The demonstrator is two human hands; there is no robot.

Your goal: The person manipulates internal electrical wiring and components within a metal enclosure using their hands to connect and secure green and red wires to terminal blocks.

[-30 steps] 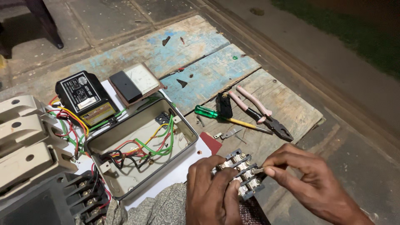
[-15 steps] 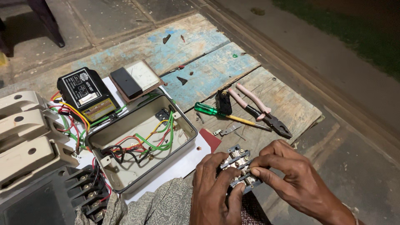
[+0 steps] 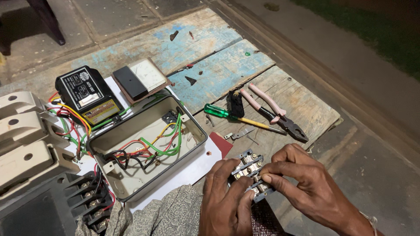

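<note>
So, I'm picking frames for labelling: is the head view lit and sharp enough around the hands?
Head view: hands and terminal block are sharp and evenly lit; open metal box wiring is readable; the top right corner falls into darkness; no glare; left hand and right hand cover part of the block.

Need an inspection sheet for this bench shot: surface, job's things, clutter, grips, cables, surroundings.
Surface: weathered wooden planks with flaking blue paint, laid on paving.
Job's things: terminal block with metal screws, held over the lap.
Clutter: green-handled screwdriver, pink-handled pliers, black unit, panel meter, cream housings, loose metal bits.
Grips: left hand and right hand both grip the terminal block.
Cables: red, green, yellow and black wires inside the open metal box.
Surroundings: concrete kerb, grass top right.
</note>
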